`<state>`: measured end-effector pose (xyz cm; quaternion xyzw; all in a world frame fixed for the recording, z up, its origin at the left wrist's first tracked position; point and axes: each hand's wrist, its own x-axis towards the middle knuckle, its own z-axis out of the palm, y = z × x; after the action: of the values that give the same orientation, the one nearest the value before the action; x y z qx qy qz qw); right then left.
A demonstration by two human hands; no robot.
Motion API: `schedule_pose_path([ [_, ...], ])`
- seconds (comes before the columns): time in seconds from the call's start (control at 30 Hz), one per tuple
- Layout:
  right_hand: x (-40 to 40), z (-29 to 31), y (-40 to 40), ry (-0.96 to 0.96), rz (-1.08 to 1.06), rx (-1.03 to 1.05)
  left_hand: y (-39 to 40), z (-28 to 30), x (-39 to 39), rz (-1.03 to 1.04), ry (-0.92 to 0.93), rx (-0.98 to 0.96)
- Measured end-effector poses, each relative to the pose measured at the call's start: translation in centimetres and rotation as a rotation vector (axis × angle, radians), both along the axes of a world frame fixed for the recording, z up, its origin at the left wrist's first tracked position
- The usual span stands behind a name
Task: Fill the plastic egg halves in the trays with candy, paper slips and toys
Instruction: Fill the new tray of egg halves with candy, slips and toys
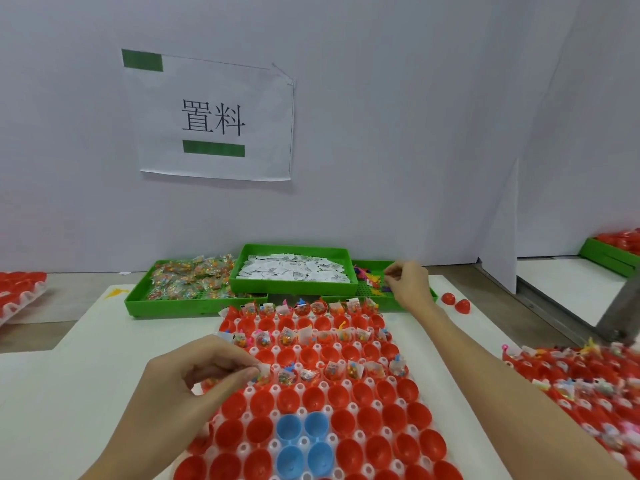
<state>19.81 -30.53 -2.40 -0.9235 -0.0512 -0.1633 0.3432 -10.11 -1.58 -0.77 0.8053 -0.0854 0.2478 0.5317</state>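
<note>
We see a white moulded tray (273,445) at six o'clock, filled with red plastic egg halves (353,424) and four blue plastic egg halves (304,441) near its front edge. Alternate rows toward twelve o'clock already hold candy packets, paper slips and toys. Our left hand (194,379), at seven o'clock, curls its fingers and pinches a small white paper slip (264,369) together with a candy packet, whose detail we cannot make out, just above an egg half at the tray's left edge. Our right hand (408,282), at one o'clock, reaches into the green plastic tray of small coloured toys (375,284), its fingertips drawn together; whether they have a toy we cannot tell. At twelve o'clock stands a green plastic tray of white paper slips (294,271), and at eleven o'clock a green plastic tray of wrapped candy (187,282). Two loose red egg halves (455,303) lie at two o'clock. A second, filled tray (581,382) sits at four o'clock.
</note>
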Motion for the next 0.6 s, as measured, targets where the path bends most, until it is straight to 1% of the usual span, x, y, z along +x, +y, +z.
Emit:
schedule_pose_path([
  [0.1, -1.3, 0.7, -0.1, -0.022, -0.012, 0.103, 0.1, -0.2, 0.1, 0.013, 0.005, -0.018],
  [0.2, -3.9, 2.2, 0.6, -0.029, 0.037, 0.231, 0.0, -0.3, 0.1, 0.012, 0.009, -0.022],
  [0.27, -6.6, 3.4, 1.3, 0.040, 0.135, 0.342, -0.3, -0.3, -0.1, 0.006, 0.009, -0.008],
  [0.37, -11.7, 5.2, 2.9, 0.166, 0.407, 0.501, -0.6, -0.3, -0.1, 0.031, 0.005, -0.002],
  [0.4, -13.5, 5.5, 3.6, 0.184, 0.495, 0.511, -0.7, -0.3, -0.1, 0.036, 0.005, -0.005],
  [0.5, -18.1, 5.7, 5.6, 0.184, 0.684, 0.404, -1.0, -0.3, -0.4, 0.034, -0.003, -0.004],
  [0.6, -21.3, 5.3, 7.5, 0.183, 0.799, 0.287, -0.8, 0.1, -0.6, 0.020, -0.019, -0.008],
])
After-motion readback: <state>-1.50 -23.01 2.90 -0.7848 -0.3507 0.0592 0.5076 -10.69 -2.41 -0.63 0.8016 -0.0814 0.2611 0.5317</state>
